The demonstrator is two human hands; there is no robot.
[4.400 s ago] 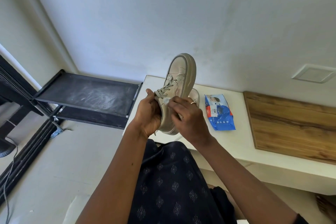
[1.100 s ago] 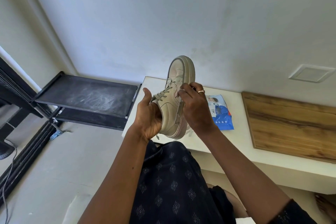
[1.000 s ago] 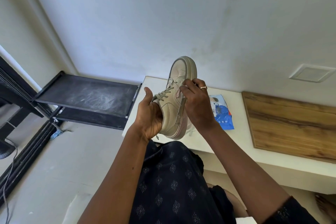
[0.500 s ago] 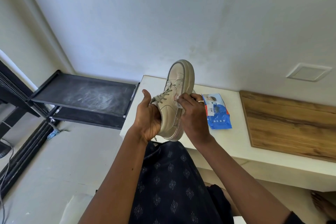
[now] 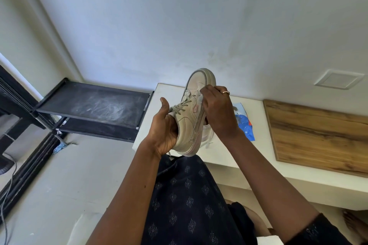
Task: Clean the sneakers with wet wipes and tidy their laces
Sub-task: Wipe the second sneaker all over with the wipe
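Cupping the heel suits this light-looking, stiff-soled beige sneaker (image 5: 189,123): left hand (image 5: 163,133) curled round it, right hand (image 5: 218,113) pinching a white wipe (image 5: 200,98).

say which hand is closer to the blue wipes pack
Right. The right hand, holding a wipe to the sneaker, partly hides the wipes pack; the left hand grips the sneaker's heel, farther left.

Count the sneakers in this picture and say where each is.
2. The held sneaker is in the left hand, the right hand pressing a wipe to it; the second sneaker lies mostly hidden behind it on the white bench.
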